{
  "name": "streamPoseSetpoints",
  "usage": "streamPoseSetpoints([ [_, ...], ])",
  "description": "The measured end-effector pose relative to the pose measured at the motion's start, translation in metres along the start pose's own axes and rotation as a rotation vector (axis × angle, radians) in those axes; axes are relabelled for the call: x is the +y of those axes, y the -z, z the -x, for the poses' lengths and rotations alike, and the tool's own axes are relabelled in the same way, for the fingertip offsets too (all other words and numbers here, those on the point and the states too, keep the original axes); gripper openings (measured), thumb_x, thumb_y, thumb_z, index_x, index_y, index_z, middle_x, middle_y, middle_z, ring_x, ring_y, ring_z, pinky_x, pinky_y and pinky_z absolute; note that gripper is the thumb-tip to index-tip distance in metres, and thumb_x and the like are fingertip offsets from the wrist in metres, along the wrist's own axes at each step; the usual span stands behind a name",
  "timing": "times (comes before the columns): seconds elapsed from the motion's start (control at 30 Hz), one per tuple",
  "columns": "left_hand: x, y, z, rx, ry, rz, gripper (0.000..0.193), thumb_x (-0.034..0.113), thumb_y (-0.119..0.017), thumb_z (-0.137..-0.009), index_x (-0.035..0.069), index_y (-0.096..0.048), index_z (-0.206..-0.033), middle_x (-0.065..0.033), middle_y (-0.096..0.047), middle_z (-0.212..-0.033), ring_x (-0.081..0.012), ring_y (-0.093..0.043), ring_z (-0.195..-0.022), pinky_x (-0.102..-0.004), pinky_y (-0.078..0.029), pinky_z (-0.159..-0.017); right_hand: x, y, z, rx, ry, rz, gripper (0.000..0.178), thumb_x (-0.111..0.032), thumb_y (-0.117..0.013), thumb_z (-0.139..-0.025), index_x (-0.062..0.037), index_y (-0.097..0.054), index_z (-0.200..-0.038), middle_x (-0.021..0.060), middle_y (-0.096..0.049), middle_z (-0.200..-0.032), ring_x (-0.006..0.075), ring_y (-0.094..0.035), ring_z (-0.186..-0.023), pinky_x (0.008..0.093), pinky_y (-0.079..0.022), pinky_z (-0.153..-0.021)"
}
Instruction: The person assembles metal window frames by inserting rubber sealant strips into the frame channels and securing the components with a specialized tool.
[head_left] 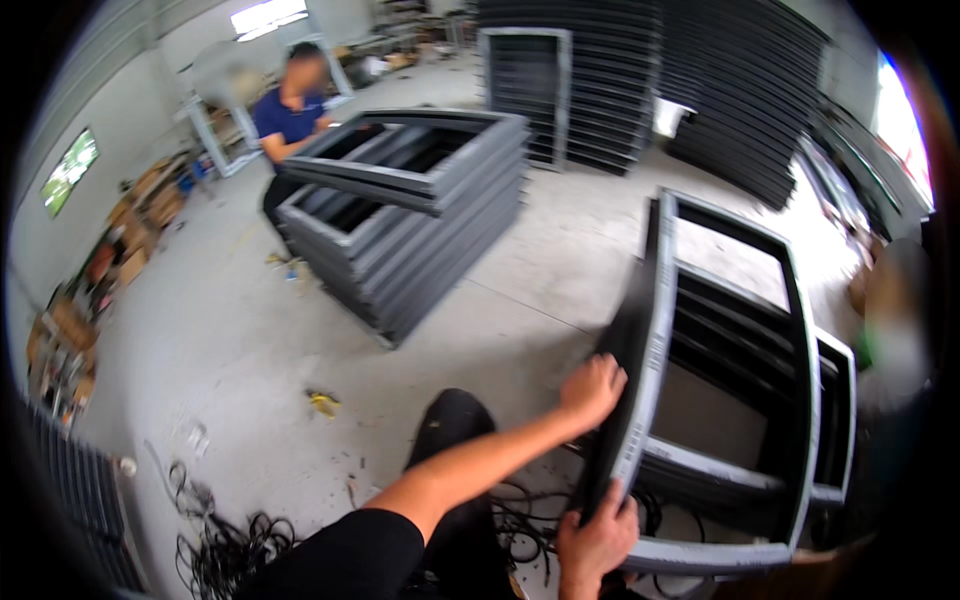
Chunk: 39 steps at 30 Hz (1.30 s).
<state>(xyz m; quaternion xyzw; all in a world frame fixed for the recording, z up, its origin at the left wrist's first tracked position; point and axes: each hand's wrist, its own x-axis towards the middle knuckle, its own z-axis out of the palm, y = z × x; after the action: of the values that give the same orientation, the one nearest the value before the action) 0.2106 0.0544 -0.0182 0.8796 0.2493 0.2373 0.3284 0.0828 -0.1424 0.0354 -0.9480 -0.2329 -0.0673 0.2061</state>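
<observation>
Concrete floor (250,330) filled most of the view, with dark stacked panels (640,80) along the back wall at 12 to 1 o'clock. Stack of grey rectangular frames (400,215) sat at 11 o'clock, top ones skewed; a person in a blue shirt (290,120) crouched just behind it, arms on the top frame. Main item: a grey metal frame (730,400) at 3 to 4 o'clock, tilted up on its near long edge over a lower frame (835,420), long axis running roughly 12-to-6, away from the wearer. Left hand (592,390) was wrapped over the frame's left rail partway up, fingers curled on it, arm reaching in from 6 o'clock. Right hand (598,535) gripped the same rail lower, near the bottom corner, thumb over the edge. Both closed on the frame, neither open. Right hand nearer the body, left further along the rail; frame lay to the right of both hands. Another person, blurred, stood at the 3 o'clock rim. Black cable tangle (225,550) lay on the floor at 7 o'clock, with more under the frame's corner. Small yellow scrap (323,403) on the floor at 8 o'clock.
</observation>
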Motion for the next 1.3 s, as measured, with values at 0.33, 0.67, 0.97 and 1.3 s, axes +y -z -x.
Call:
streamPoseSetpoints([
  [0.33,-0.043,0.049,0.160,-0.399,0.385,0.176,0.036,0.037,-0.050,-0.098,0.003,-0.061,-0.096,-0.0148,-0.067,-0.084,-0.0295,-0.066,-0.079,-0.0391,-0.049,-0.069,0.019,0.010,0.035,-0.025,-0.006,-0.017,0.075,-0.016,-0.073,-0.061,-0.0052,-0.050,-0.132,0.0273,-0.049,-0.127,0.0433,-0.051,-0.111,0.0465,-0.040,-0.098],
  [0.67,-0.048,-0.038,0.119,-0.449,0.711,0.873,0.041,0.039,-0.053,-0.097,0.000,-0.063,-0.109,-0.0061,-0.069,-0.095,-0.0160,-0.066,-0.080,-0.0320,-0.054,-0.071,0.022,0.029,0.102,0.311,0.282,-0.051,0.042,0.010,-0.056,-0.065,-0.0028,-0.063,-0.104,0.0158,-0.061,-0.110,0.0336,-0.058,-0.094,0.0439,-0.047,-0.081],
  [0.97,-0.029,-0.014,0.124,-0.469,0.774,1.009,0.040,0.037,-0.061,-0.094,-0.002,-0.062,-0.104,-0.0073,-0.067,-0.086,-0.0166,-0.064,-0.069,-0.0309,-0.054,-0.065,0.057,0.074,0.167,-0.061,-0.069,-0.278,0.034,0.006,-0.058,-0.081,0.0040,-0.060,-0.115,0.0189,-0.060,-0.083,0.0306,-0.059,-0.070,0.0345,-0.049,-0.065],
  [1.3,-0.043,-0.045,0.093,-0.329,0.613,0.680,0.039,0.035,-0.059,-0.095,-0.003,-0.066,-0.097,-0.0094,-0.067,-0.080,-0.0169,-0.062,-0.065,-0.0321,-0.051,-0.059,0.042,0.052,0.149,-0.475,-0.279,-0.849,0.025,-0.002,-0.063,-0.087,0.0021,-0.063,-0.111,0.0106,-0.064,-0.078,0.0184,-0.061,-0.063,0.0298,-0.049,-0.059],
])
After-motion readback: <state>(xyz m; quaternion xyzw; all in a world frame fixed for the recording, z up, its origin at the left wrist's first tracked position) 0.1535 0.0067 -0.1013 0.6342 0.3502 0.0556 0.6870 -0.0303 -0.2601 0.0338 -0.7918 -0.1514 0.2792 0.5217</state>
